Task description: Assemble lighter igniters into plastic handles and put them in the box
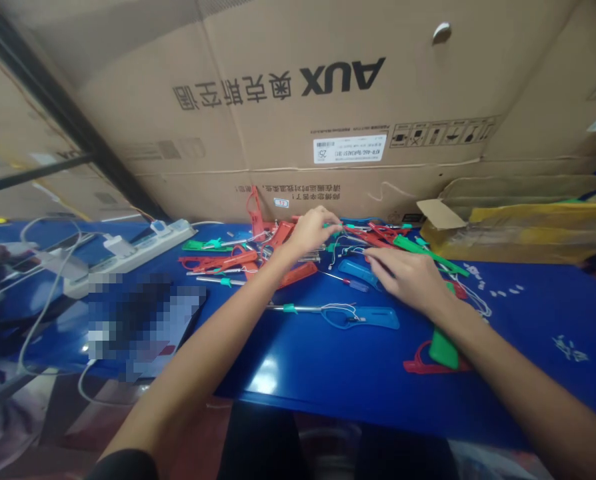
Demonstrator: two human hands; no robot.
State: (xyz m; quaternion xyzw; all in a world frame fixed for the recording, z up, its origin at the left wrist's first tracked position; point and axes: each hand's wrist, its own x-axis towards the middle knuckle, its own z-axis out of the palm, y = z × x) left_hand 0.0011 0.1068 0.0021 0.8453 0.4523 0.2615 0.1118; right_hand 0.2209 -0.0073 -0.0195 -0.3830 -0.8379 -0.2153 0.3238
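A heap of red, green and blue plastic-handled tools [278, 250] with thin metal rods lies at the back of the blue table [328, 367]. My left hand [312, 230] reaches into the heap, fingers curled and pinched around a small part I cannot make out. My right hand [408, 277] rests palm down beside it, fingers stretched over a blue handle [355, 272]. In front of both hands lies a blue-handled tool [363, 317] with a metal rod and white string. A green piece on a red loop [441, 350] shows under my right forearm.
A large cardboard box [328, 100] marked AUX stands along the table's back edge. A white power strip [133, 250] with plugs and cables lies at the left. A smaller open carton with yellow wrapping [528, 223] sits at the right. Small white bits [503, 290] are scattered nearby.
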